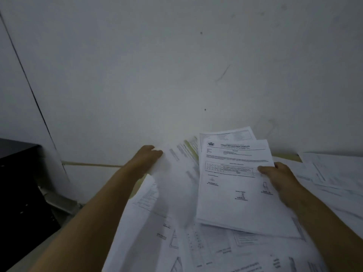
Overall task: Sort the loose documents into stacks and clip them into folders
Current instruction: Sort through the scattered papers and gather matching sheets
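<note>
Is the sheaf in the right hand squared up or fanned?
Fanned: the right hand pinches the sheaf, and a back sheet's corner sticks out above the top page.

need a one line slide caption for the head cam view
Right hand holds a sheaf of printed forms while the left hand lifts a blurred sheet from the loose documents.

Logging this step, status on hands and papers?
Left hand grips blurred sheet. Right hand holds letterhead stack. Loose documents unsorted below; no folder visible.

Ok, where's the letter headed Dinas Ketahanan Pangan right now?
On top of the stack of papers gripped by the right hand, right of centre, above the loose sheets, beside the blurred sheet the left hand holds.
</note>
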